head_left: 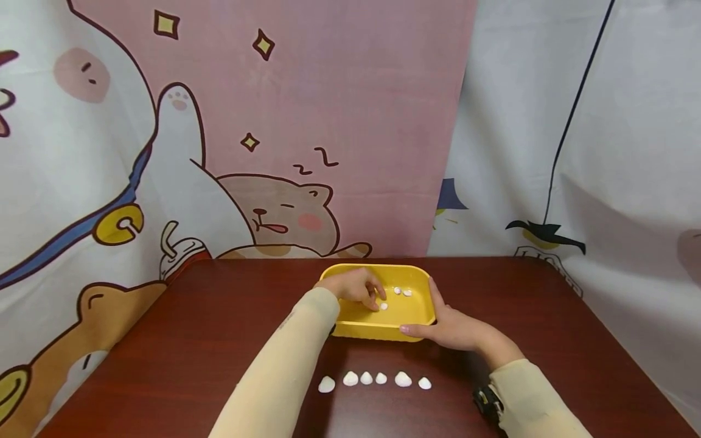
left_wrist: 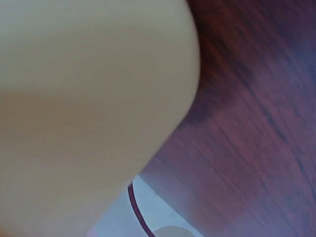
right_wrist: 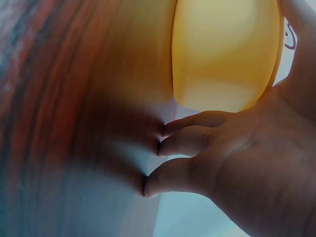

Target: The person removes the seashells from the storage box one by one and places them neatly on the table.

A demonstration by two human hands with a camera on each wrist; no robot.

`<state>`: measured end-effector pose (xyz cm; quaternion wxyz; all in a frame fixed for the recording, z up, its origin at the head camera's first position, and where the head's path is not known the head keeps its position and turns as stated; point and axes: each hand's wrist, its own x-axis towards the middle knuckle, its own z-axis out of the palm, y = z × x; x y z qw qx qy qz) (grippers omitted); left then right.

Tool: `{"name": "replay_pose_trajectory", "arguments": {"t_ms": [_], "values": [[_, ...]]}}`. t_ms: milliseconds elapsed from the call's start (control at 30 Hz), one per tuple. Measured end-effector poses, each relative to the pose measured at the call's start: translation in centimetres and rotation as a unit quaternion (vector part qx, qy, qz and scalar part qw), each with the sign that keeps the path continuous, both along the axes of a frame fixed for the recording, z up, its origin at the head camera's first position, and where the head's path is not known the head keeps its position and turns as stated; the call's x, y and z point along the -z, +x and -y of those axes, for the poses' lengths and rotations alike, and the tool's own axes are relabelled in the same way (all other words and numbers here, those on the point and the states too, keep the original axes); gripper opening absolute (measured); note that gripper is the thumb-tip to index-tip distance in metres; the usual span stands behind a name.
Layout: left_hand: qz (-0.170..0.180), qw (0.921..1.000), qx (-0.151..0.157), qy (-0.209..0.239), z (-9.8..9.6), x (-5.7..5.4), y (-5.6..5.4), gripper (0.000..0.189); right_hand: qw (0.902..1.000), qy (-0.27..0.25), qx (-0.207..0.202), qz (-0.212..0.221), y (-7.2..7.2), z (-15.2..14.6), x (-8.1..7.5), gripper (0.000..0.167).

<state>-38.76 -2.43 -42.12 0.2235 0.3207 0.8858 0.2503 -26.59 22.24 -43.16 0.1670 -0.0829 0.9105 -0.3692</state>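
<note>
A yellow plastic bin point(head_left: 372, 331) sits toward the back of the table. My left hand point(head_left: 356, 287) reaches into it over the left rim, thumb and index finger apart beside a small white seashell point(head_left: 384, 306). Further right in the bin lie two more small white shells point(head_left: 408, 293). My right hand point(head_left: 457, 325) holds the bin's front right corner, thumb on the front rim and a finger along the right side. In the right wrist view, other fingers point(right_wrist: 173, 177) of that hand reach down to the table beside the bin's wall. The left wrist view shows mostly sleeve point(left_wrist: 98, 98).
In front of the bin, several white seashells point(head_left: 403, 379) lie in a row on the dark red wooden table point(head_left: 219, 340). A cartoon-printed cloth point(head_left: 339, 109) hangs behind the table. A dark wrist strap point(head_left: 487, 401) sits on the right forearm.
</note>
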Motion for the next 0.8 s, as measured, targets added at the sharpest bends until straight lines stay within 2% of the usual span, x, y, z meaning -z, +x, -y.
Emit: {"name": "replay_pose_trajectory", "arguments": {"t_ms": [333,500,800], "values": [[0.001,0.9995,-0.012,0.029,0.1,1.3,-0.3,0.013,0.9999,-0.004,-0.006,-0.008,0.0,0.0,0.0,0.139],[-0.011,0.9994,-0.01,0.031,-0.1,1.5,-0.1,0.013,1.0,0.005,-0.001,-0.004,0.1,-0.1,0.0,0.139],[-0.025,0.9984,-0.031,0.041,-0.2,1.5,0.6,0.008,1.0,0.001,0.0,-0.003,0.1,0.0,-0.1,0.138]]}}
